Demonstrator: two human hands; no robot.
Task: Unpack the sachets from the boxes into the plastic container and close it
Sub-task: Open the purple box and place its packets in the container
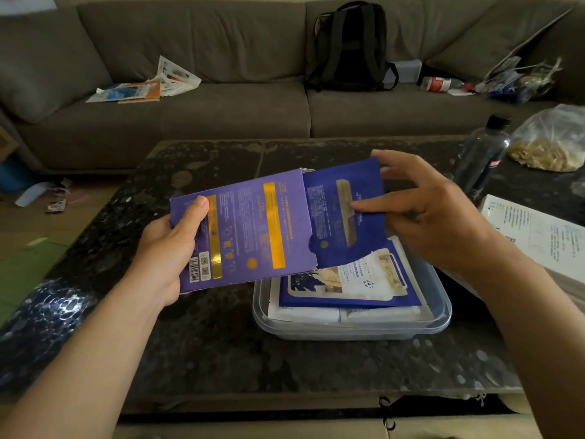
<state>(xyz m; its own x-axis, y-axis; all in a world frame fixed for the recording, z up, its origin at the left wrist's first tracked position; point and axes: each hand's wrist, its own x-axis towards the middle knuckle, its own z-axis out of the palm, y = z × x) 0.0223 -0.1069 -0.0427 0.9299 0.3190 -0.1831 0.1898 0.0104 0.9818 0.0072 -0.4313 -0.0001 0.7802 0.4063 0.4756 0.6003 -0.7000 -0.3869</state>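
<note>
Half-out sachet between right fingers

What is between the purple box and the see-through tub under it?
Nothing: in the head view the purple box hangs above the tub, with only bare dark table showing below its edge.

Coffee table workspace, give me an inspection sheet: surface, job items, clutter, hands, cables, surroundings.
Surface: dark speckled table, worn at its edges.
Job's things: purple box held above the table; dark blue sachet partly drawn out of its open end; clear plastic container below, lid off, already holding sachets.
Clutter: dark bottle, bag of yellowish contents, printed paper.
Hands: left hand grips the box; right hand pinches the sachet.
Cables: nothing seen.
Surroundings: grey sofa with backpack and papers; litter on the floor.
</note>
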